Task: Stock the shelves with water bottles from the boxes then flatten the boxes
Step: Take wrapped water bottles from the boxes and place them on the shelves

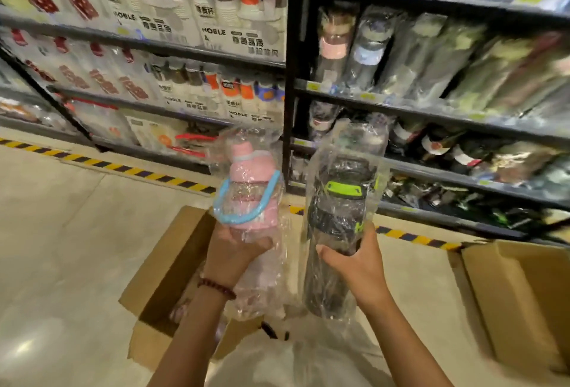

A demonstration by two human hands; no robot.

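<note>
I am gripping the pink bottle (246,195) and dark bottle (339,217) upright, fingers (259,243) clamped on each, shelves (431,112) lying ahead beyond them.

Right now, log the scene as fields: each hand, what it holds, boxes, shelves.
left hand: grips pink bottle with blue strap, in clear wrap
right hand: grips dark bottle with green band, in clear wrap
open box: on floor below hands
second box: to the right
shelves: ahead, holding wrapped bottles
</note>
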